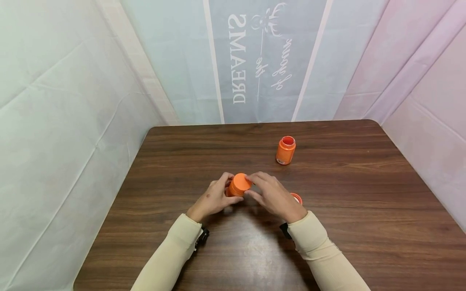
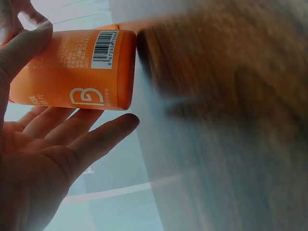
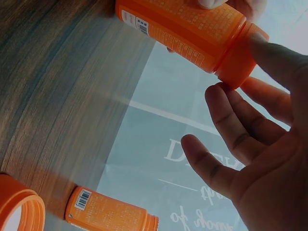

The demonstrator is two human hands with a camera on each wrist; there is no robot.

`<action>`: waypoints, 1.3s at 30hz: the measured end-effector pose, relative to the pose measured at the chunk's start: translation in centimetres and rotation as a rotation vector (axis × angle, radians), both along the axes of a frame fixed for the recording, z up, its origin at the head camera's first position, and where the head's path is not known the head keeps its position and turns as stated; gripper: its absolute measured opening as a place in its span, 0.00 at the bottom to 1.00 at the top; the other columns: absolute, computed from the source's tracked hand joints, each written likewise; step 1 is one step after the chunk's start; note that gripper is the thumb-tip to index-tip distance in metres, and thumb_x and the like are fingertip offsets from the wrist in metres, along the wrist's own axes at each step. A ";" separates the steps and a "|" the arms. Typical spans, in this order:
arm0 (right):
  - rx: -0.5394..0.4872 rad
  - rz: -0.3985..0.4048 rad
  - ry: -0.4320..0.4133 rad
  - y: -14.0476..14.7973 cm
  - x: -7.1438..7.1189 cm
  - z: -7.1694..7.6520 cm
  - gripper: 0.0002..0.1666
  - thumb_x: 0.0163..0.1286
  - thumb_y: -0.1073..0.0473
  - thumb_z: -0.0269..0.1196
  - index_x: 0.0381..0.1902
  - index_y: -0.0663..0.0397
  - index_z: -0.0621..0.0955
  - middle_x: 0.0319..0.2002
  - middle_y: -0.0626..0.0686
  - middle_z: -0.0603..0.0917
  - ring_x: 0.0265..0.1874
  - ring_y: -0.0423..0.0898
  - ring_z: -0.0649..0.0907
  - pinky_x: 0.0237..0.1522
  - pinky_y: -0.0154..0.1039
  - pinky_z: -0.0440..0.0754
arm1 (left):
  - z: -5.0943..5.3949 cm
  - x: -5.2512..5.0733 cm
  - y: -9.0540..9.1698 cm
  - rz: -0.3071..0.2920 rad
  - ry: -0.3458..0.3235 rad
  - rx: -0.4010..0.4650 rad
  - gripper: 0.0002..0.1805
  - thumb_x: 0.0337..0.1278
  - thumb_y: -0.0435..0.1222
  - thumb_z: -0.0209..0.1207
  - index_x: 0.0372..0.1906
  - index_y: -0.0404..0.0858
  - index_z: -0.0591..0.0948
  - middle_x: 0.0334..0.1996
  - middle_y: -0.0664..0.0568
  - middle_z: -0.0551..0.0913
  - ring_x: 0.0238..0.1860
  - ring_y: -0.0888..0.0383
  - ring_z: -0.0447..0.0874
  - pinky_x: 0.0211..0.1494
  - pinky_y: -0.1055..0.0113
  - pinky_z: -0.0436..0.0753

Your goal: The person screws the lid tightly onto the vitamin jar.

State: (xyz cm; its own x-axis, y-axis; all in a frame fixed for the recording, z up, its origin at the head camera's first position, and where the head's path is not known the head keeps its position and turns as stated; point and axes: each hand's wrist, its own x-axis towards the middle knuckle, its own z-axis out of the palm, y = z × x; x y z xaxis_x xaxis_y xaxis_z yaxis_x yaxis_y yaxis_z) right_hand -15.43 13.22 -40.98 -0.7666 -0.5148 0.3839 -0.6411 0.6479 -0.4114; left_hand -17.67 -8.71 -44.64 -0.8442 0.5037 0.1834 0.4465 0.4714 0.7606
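An orange plastic bottle (image 2: 72, 72) with white print and a barcode is held in the left hand (image 1: 214, 197), thumb on one side and fingers on the other. Its base is raised off the table in the left wrist view. On its neck sits an orange screw cap (image 3: 240, 57). The right hand (image 1: 271, 194) pinches this cap between thumb and forefinger. Its other fingers (image 3: 207, 159) are spread away from the bottle. In the head view, the right hand partly covers a loose orange cap (image 1: 297, 198), lying with its hollow side up.
A second orange bottle (image 1: 285, 150) stands uncapped farther back on the dark wood table (image 1: 346, 202), right of the hands. Pale cloth (image 1: 174, 60) with printed lettering hangs behind the table and along both sides.
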 end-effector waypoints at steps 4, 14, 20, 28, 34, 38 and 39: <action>-0.001 0.018 0.032 0.0 -0.2 -0.1 0.23 0.63 0.61 0.72 0.55 0.64 0.82 0.50 0.57 0.83 0.49 0.54 0.83 0.50 0.50 0.82 | 0.0 -0.1 -0.1 0.002 -0.012 0.006 0.31 0.53 0.34 0.73 0.58 0.36 0.68 0.57 0.43 0.80 0.56 0.49 0.82 0.57 0.56 0.81; 0.068 0.009 0.033 0.1 0.2 0.0 0.25 0.67 0.58 0.69 0.60 0.62 0.80 0.55 0.58 0.83 0.53 0.55 0.82 0.53 0.58 0.78 | -0.3 -0.2 -0.3 0.049 -0.053 -0.009 0.33 0.53 0.39 0.73 0.61 0.39 0.69 0.58 0.47 0.80 0.59 0.50 0.80 0.59 0.55 0.79; 0.072 0.025 0.037 0.0 0.3 -0.2 0.26 0.68 0.58 0.68 0.62 0.62 0.79 0.56 0.59 0.83 0.53 0.55 0.82 0.55 0.58 0.77 | -0.3 -0.2 -0.5 0.077 -0.080 -0.002 0.34 0.52 0.40 0.73 0.62 0.41 0.70 0.57 0.49 0.81 0.59 0.50 0.80 0.60 0.53 0.79; 0.106 0.033 -0.099 -0.2 0.5 -0.3 0.34 0.72 0.57 0.65 0.72 0.60 0.69 0.57 0.59 0.81 0.55 0.55 0.80 0.57 0.60 0.75 | -0.4 -0.4 -0.8 0.091 -0.085 0.005 0.33 0.54 0.38 0.71 0.63 0.38 0.70 0.57 0.45 0.81 0.57 0.47 0.81 0.58 0.52 0.79; 0.119 0.036 -0.142 -0.2 0.5 -0.4 0.37 0.73 0.56 0.64 0.74 0.61 0.65 0.55 0.62 0.82 0.54 0.56 0.81 0.58 0.60 0.74 | -0.1 -0.4 -0.9 0.105 -0.093 -0.033 0.34 0.55 0.39 0.71 0.65 0.38 0.69 0.58 0.45 0.80 0.58 0.48 0.81 0.59 0.53 0.79; 0.131 0.035 -0.154 -0.4 0.5 -0.5 0.38 0.74 0.56 0.63 0.75 0.61 0.63 0.54 0.62 0.81 0.53 0.56 0.81 0.58 0.60 0.73 | 0.2 -0.6 -1.0 0.116 -0.105 -0.051 0.34 0.55 0.39 0.71 0.65 0.38 0.70 0.57 0.46 0.81 0.57 0.49 0.81 0.59 0.54 0.79; 0.134 0.034 -0.158 -0.5 0.5 -0.5 0.38 0.74 0.55 0.62 0.76 0.60 0.63 0.54 0.62 0.81 0.53 0.56 0.81 0.59 0.59 0.73 | 0.3 -0.6 -1.0 0.121 -0.103 -0.058 0.34 0.54 0.39 0.72 0.64 0.38 0.71 0.57 0.47 0.81 0.56 0.50 0.82 0.58 0.54 0.79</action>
State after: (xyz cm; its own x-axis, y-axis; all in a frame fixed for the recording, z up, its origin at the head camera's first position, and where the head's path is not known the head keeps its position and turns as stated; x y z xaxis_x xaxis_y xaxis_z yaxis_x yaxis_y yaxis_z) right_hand -14.96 12.77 -41.49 -0.7932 -0.5797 0.1862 -0.5976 0.6827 -0.4204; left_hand -18.30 -9.75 -44.34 -0.9122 0.4044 0.0664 0.3049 0.5614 0.7693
